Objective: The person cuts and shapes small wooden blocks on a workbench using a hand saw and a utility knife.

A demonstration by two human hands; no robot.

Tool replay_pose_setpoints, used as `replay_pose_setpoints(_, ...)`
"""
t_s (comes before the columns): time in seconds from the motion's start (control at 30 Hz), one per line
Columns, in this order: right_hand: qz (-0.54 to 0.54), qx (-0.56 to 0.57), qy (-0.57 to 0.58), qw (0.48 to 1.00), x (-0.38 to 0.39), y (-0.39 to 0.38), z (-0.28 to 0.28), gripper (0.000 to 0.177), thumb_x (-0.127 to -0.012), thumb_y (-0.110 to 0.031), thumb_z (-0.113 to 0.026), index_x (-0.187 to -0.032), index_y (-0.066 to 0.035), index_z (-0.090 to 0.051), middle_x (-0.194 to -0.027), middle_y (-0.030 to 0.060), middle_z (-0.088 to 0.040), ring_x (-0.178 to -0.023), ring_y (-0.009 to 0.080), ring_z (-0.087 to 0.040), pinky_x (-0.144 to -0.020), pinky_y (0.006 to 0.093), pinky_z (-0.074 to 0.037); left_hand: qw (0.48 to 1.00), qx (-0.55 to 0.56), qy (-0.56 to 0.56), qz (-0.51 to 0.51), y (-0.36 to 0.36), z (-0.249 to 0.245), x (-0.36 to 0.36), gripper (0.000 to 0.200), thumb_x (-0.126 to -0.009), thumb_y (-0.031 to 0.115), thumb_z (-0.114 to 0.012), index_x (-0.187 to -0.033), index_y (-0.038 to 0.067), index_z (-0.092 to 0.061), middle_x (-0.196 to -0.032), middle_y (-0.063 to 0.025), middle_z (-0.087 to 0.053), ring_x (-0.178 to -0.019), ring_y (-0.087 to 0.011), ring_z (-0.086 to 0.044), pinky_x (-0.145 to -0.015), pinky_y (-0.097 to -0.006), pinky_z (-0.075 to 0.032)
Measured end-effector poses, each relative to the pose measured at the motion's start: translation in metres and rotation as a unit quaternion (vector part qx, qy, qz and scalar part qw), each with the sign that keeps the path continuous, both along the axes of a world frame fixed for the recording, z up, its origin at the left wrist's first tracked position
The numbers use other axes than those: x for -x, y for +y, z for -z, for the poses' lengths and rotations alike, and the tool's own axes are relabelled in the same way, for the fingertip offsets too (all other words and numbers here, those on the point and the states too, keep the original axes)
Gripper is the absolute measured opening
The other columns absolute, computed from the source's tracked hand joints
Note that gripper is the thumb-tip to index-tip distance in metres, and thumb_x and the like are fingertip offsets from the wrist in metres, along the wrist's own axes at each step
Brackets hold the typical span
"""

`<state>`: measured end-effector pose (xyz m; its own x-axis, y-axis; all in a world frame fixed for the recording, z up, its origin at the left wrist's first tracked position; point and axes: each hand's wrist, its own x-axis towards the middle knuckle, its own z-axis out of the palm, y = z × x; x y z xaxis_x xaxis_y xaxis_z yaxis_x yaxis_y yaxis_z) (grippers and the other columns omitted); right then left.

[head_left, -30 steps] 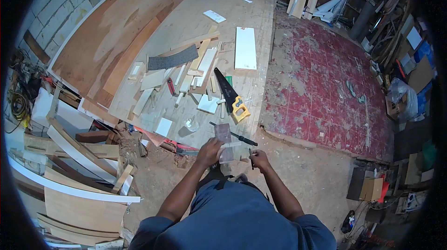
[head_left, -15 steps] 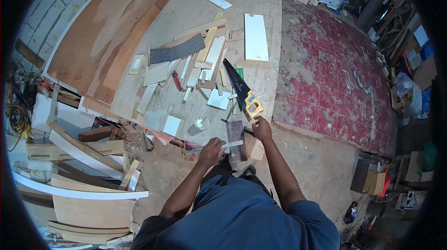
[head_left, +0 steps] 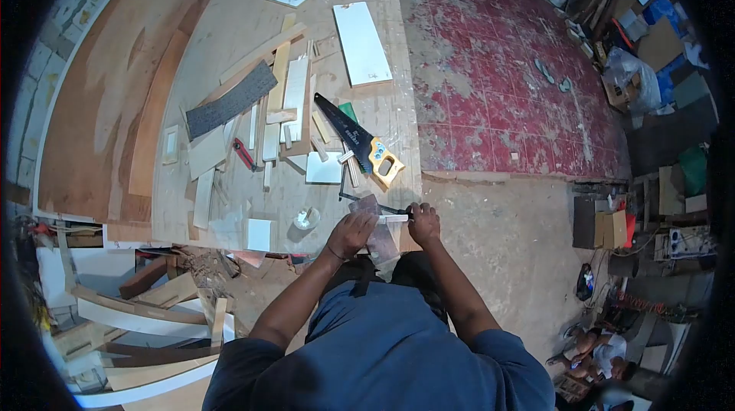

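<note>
One panel (head_left: 380, 244) at bench (head_left: 230, 28) edge, left hand (head_left: 351, 233), right hand (head_left: 423, 223), open floor (head_left: 505, 235)

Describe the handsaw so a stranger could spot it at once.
Start at the long plywood workbench and go to its near right corner. The handsaw lies flat among pale wood offcuts; it alone has a black blade and a yellow handle.

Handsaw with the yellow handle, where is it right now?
In the head view the handsaw lies flat on the workbench near its right edge, handle towards the person, just beyond the right hand and short of the white board.
</note>
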<state>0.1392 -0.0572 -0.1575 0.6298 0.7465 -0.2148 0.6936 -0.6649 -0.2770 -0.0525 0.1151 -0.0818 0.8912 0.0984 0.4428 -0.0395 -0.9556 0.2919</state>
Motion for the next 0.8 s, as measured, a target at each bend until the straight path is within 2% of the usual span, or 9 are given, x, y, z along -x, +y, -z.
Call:
replay_pose_setpoints(0.13,0.027,-0.082,0.037,0.996,-0.003,0.009,-0.019,0.044,-0.08,-0.012,-0.068,-0.121,-0.008,-0.055,-0.113,0.0173,-0.058,-0.1,0.0344,-0.059,-0.081,0.0468,-0.051,1.0,0.009,-0.005,0.015,0.018,-0.016,-0.012,0.046,-0.076,0.014,-0.067,-0.119,0.0,-0.058,-0.111,-0.0153,-0.06,-0.103,-0.0327,-0.06,-0.088,-0.0401,-0.052)
replay_pose_setpoints(0.2,0.065,-0.225,0.236,0.943,-0.009,0.012,-0.027,0.037,-0.084,-0.009,-0.066,-0.119,-0.006,-0.057,-0.114,0.0184,-0.06,-0.095,0.0288,-0.062,-0.077,0.0386,-0.053,0.999,0.051,0.003,-0.004,0.021,-0.026,-0.014,0.05,-0.074,0.013,-0.068,-0.121,0.0,-0.057,-0.11,-0.0153,-0.059,-0.103,-0.0331,-0.06,-0.088,-0.0404,-0.051)
replay_pose_setpoints(0.23,0.057,-0.225,0.237,0.943,-0.013,0.014,-0.032,0.037,-0.084,-0.009,-0.066,-0.119,-0.006,-0.057,-0.114,0.0184,-0.06,-0.095,0.0288,-0.062,-0.077,0.0386,-0.053,0.995,0.089,0.035,-0.007,0.024,-0.032,-0.016,0.05,-0.075,0.01,-0.069,-0.122,0.0,-0.055,-0.109,-0.0156,-0.058,-0.103,-0.0337,-0.059,-0.087,-0.0407,-0.051)
replay_pose_setpoints(0.3,0.121,-0.303,0.387,0.863,-0.023,0.015,-0.041,0.031,-0.086,-0.007,-0.064,-0.117,-0.004,-0.059,-0.111,0.0173,-0.063,-0.089,0.0217,-0.064,-0.076,0.0316,-0.053,0.99,0.124,0.066,-0.016,0.026,-0.04,-0.021,0.051,-0.075,0.008,-0.07,-0.123,0.0,-0.053,-0.108,-0.016,-0.057,-0.103,-0.0343,-0.058,-0.087,-0.0409,-0.05)
replay_pose_setpoints(0.37,0.132,-0.296,0.374,0.869,-0.035,0.015,-0.047,0.027,-0.087,-0.008,-0.062,-0.113,-0.001,-0.06,-0.101,0.0143,-0.067,-0.084,0.0175,-0.064,-0.075,0.0302,-0.052,0.976,0.184,0.096,-0.063,0.019,-0.04,-0.02,0.044,-0.078,0.006,-0.068,-0.118,0.0,-0.053,-0.106,-0.0175,-0.055,-0.104,-0.0357,-0.056,-0.087,-0.0417,-0.05)
replay_pose_setpoints(0.47,0.095,-0.221,0.214,0.947,-0.054,0.001,-0.027,0.019,-0.085,-0.01,-0.063,-0.1,0.001,-0.065,-0.09,0.0143,-0.069,-0.079,0.0201,-0.068,-0.071,0.0328,-0.055,0.969,0.205,0.105,-0.084,0.008,-0.019,-0.014,0.036,-0.081,0.006,-0.067,-0.114,0.001,-0.054,-0.107,-0.0187,-0.055,-0.104,-0.0376,-0.055,-0.087,-0.0438,-0.049)
replay_pose_setpoints(0.63,0.043,-0.195,0.229,0.953,-0.061,-0.016,-0.005,0.021,-0.08,-0.011,-0.064,-0.098,0.001,-0.065,-0.088,0.0148,-0.069,-0.079,0.0225,-0.069,-0.071,0.0352,-0.056,0.958,0.22,0.112,-0.146,-0.017,-0.001,0.016,0.033,-0.081,0.006,-0.066,-0.112,0.002,-0.055,-0.105,-0.0187,-0.054,-0.102,-0.0392,-0.054,-0.088,-0.0463,-0.048)
replay_pose_setpoints(0.7,0.047,-0.119,0.266,0.956,-0.063,-0.015,-0.004,0.022,-0.08,-0.01,-0.064,-0.099,0.001,-0.065,-0.086,0.0149,-0.07,-0.075,0.0231,-0.069,-0.071,0.0348,-0.056,0.951,0.236,0.109,-0.169,-0.024,0.002,0.027,0.032,-0.082,0.007,-0.065,-0.111,0.002,-0.055,-0.101,-0.0184,-0.053,-0.1,-0.0388,-0.054,-0.087,-0.0461,-0.047)
replay_pose_setpoints(0.8,-0.024,-0.105,0.229,0.968,-0.06,0.008,-0.008,0.016,-0.081,-0.015,-0.065,-0.086,0.0,-0.067,-0.079,0.0154,-0.07,-0.07,0.0246,-0.069,-0.068,0.0358,-0.055,0.944,0.237,0.08,-0.213,-0.032,-0.003,0.045,0.03,-0.083,0.008,-0.065,-0.11,0.002,-0.055,-0.099,-0.0169,-0.052,-0.098,-0.0376,-0.054,-0.085,-0.0452,-0.047)
